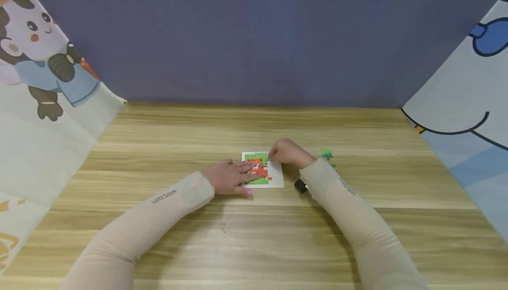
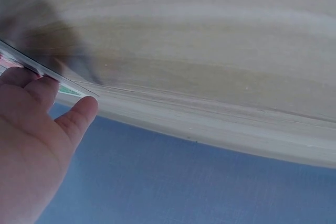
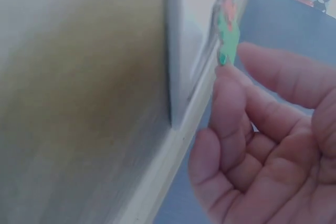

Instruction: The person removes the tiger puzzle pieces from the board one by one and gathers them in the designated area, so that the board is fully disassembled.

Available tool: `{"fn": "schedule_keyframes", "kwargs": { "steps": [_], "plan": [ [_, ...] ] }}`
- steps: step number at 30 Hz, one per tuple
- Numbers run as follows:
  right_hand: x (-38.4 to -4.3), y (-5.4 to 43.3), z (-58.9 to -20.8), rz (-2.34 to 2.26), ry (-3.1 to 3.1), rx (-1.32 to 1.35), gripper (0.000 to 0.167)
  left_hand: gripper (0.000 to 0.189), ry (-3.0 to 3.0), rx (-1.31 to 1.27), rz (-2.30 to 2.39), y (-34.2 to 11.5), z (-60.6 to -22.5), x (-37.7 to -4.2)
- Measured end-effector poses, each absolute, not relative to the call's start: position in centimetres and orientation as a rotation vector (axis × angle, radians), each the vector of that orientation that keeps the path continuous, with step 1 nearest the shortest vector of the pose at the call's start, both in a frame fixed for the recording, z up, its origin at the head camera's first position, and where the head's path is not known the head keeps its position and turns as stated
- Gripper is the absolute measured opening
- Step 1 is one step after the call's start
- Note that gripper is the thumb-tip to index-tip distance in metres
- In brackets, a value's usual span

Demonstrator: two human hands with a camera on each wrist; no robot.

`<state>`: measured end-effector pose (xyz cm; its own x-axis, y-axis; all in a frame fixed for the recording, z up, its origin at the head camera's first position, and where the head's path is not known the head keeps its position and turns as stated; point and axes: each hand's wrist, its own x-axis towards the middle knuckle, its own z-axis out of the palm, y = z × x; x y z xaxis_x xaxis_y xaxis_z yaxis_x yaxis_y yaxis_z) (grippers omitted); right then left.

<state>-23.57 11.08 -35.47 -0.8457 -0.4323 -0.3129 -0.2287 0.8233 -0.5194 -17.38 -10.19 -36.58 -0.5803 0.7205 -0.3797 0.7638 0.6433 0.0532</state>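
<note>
A square jigsaw puzzle with a white tray lies on the table, its picture of an orange tiger on green filling the left and middle. My left hand rests on the puzzle's left side, fingers straight and spread, thumb over the near edge. In the left wrist view those fingers lie along the tray. At the tray's upper right, my right hand has curled fingers, with thumb and index fingertips at a green puzzle piece. The piece appears pinched there, beside the tray's bare white strip.
Loose green puzzle pieces lie to the right of my right hand, partly hidden by the sleeve. A small black object shows at my right wrist. A grey-blue panel stands behind the wooden table, with cartoon-printed panels at both sides.
</note>
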Motion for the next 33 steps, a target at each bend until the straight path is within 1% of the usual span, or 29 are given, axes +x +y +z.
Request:
{"fn": "schedule_keyframes", "kwargs": {
  "steps": [4, 12, 22, 33],
  "plan": [
    [-23.99, 11.09, -35.62, -0.663, 2.595, -0.498, 0.020, 0.065, 2.497, 1.167, -0.135, -10.21, -36.57, -17.36],
    [-24.33, 10.94, -35.39, -0.767, 2.571, -0.366, 0.006, 0.065, 2.493, 1.159, -0.115, -10.20, -36.45, -17.53],
    [-24.19, 10.62, -35.63, -0.789, 2.551, -0.348, 0.008, 0.063, 2.457, 1.098, -0.059, -10.25, -36.24, -17.62],
    [-24.35, 10.31, -36.04, -0.922, 2.518, -0.425, 0.007, 0.066, 2.476, 1.085, -0.082, -9.91, -36.41, -17.81]
  ]
}}
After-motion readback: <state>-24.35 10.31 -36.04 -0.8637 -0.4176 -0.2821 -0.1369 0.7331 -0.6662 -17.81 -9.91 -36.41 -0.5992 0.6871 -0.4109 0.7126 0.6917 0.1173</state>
